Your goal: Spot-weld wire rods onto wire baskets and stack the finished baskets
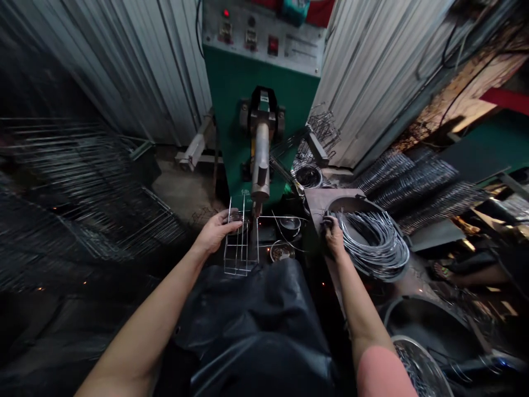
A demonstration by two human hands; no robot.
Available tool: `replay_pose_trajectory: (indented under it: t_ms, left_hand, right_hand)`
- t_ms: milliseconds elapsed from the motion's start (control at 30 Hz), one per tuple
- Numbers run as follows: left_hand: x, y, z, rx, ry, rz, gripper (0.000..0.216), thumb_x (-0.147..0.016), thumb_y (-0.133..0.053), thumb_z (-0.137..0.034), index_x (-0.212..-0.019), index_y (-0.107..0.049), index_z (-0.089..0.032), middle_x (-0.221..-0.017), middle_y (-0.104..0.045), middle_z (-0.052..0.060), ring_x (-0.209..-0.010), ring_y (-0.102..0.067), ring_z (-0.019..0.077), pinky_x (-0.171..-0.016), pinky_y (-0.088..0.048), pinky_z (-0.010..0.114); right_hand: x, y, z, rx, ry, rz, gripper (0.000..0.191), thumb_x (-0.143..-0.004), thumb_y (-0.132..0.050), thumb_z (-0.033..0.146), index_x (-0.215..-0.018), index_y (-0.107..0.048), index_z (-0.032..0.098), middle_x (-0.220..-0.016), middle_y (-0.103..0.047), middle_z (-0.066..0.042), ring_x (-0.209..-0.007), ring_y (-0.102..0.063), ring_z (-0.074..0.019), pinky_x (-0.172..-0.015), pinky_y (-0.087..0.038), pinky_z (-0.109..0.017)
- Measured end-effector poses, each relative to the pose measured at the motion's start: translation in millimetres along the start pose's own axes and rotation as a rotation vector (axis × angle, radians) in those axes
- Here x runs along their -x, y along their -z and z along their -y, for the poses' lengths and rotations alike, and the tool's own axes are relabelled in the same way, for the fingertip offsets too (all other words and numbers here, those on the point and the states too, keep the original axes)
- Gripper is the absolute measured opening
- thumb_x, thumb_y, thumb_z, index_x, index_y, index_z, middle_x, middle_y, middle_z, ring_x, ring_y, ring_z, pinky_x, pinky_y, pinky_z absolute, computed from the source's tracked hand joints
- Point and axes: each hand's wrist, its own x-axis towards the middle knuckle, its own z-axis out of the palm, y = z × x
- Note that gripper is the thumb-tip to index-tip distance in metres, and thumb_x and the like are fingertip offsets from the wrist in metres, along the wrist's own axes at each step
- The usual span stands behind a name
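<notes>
My left hand [217, 229] is closed on the upper edge of a small wire basket frame [241, 242], holding it under the metal arm [260, 160] of a green welding machine [264, 82]. Over on the right, my right hand [333, 234] rests with its fingers curled at the left edge of a pile of wire rings [374, 242]; it seems to pinch one ring. A dark apron [252, 325] covers my lap below both hands.
Stacks of wire grids [82, 187] fill the left side. Bundles of bent wire [417, 184] lie at the right, with small metal bowls [289, 223] near the machine. A dark round pan [433, 331] and a wire mesh piece [421, 369] sit at the lower right.
</notes>
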Motion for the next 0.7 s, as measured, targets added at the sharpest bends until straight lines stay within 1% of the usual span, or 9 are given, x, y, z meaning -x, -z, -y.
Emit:
replay_pose_trajectory:
  t_ms: [67, 133, 167, 300, 367, 433, 500, 600, 700]
  left_hand:
    - [2.3, -2.4, 2.2, 0.019, -0.026, -0.031, 0.058, -0.049, -0.082, -0.027, -0.101, -0.062, -0.013, -0.077, -0.066, 0.002, -0.07, -0.06, 0.0133, -0.07, -0.047, 0.027]
    - [5.0, -5.0, 5.7, 0.042, -0.054, -0.074, 0.057, -0.049, -0.082, -0.027, -0.101, -0.062, -0.014, -0.079, -0.067, 0.002, -0.07, -0.061, 0.0133, -0.07, -0.048, 0.027]
    - [6.4, -6.1, 7.6, 0.053, -0.068, -0.088, 0.057, -0.049, -0.082, -0.027, -0.101, -0.061, -0.014, -0.08, -0.067, 0.002, -0.071, -0.061, 0.0135, -0.071, -0.048, 0.027]
    - [10.8, -7.9, 13.0, 0.057, -0.109, -0.128, 0.058, -0.05, -0.082, -0.028, -0.103, -0.061, -0.014, -0.086, -0.067, 0.003, -0.075, -0.062, 0.0136, -0.074, -0.047, 0.027]
    - [11.7, -7.3, 13.6, 0.05, -0.12, -0.155, 0.059, -0.051, -0.081, -0.029, -0.104, -0.06, -0.014, -0.086, -0.067, 0.003, -0.076, -0.061, 0.0132, -0.074, -0.047, 0.027]
    - [11.8, -7.1, 13.4, 0.048, -0.121, -0.167, 0.06, -0.052, -0.081, -0.029, -0.105, -0.06, -0.014, -0.084, -0.067, 0.002, -0.076, -0.061, 0.0126, -0.075, -0.046, 0.027]
    - [11.9, -8.2, 12.9, 0.047, -0.11, -0.161, 0.061, -0.051, -0.081, -0.028, -0.106, -0.059, -0.015, -0.082, -0.067, 0.001, -0.074, -0.06, 0.0119, -0.075, -0.046, 0.026]
    - [13.3, -12.1, 12.8, 0.052, -0.101, -0.14, 0.062, -0.051, -0.081, -0.028, -0.107, -0.058, -0.015, -0.082, -0.067, 0.001, -0.074, -0.06, 0.012, -0.075, -0.046, 0.026]
    - [16.5, -15.9, 13.5, 0.043, -0.095, -0.126, 0.061, -0.053, -0.08, -0.029, -0.108, -0.058, -0.015, -0.084, -0.067, 0.002, -0.075, -0.061, 0.0132, -0.075, -0.047, 0.028]
  right_hand:
    - [17.1, 0.8, -12.3, 0.051, -0.042, 0.022, 0.037, -0.079, -0.048, 0.034, -0.111, -0.056, 0.018, -0.09, -0.067, -0.008, -0.075, -0.062, -0.0201, -0.073, -0.049, -0.035]
    - [33.5, -3.0, -20.5, 0.074, -0.055, 0.062, 0.035, -0.077, -0.05, 0.038, -0.104, -0.061, 0.018, -0.093, -0.068, -0.009, -0.083, -0.063, -0.0221, -0.08, -0.048, -0.037]
    - [40.3, -5.2, -23.8, 0.077, -0.078, 0.046, 0.034, -0.077, -0.051, 0.04, -0.1, -0.063, 0.019, -0.094, -0.069, -0.009, -0.086, -0.063, -0.0229, -0.081, -0.048, -0.037]
    - [54.5, -9.3, -31.3, 0.122, -0.284, -0.227, 0.038, -0.077, -0.048, 0.047, -0.091, -0.067, 0.018, -0.09, -0.069, -0.01, -0.084, -0.062, -0.0249, -0.079, -0.047, -0.038]
    - [56.4, -9.8, -25.7, 0.113, -0.288, -0.28, 0.037, -0.078, -0.046, 0.046, -0.088, -0.066, 0.017, -0.087, -0.068, -0.01, -0.082, -0.061, -0.0243, -0.078, -0.046, -0.038]
    - [56.3, -12.2, -8.6, 0.057, -0.176, -0.234, 0.034, -0.081, -0.045, 0.043, -0.089, -0.066, 0.017, -0.087, -0.067, -0.009, -0.082, -0.06, -0.0224, -0.078, -0.046, -0.036]
    - [52.9, -18.3, 18.9, 0.009, -0.018, -0.142, 0.028, -0.084, -0.046, 0.038, -0.092, -0.066, 0.02, -0.089, -0.064, -0.007, -0.084, -0.059, -0.0206, -0.078, -0.046, -0.035]
    - [39.2, -33.2, 64.6, 0.044, 0.203, -0.011, 0.02, -0.085, -0.052, 0.033, -0.092, -0.069, 0.025, -0.092, -0.06, -0.006, -0.09, -0.055, -0.0211, -0.083, -0.044, -0.036]
    - [20.1, -49.4, 94.7, 0.095, 0.354, 0.072, 0.014, -0.083, -0.058, 0.032, -0.087, -0.071, 0.028, -0.096, -0.059, -0.006, -0.096, -0.051, -0.0234, -0.086, -0.042, -0.04]
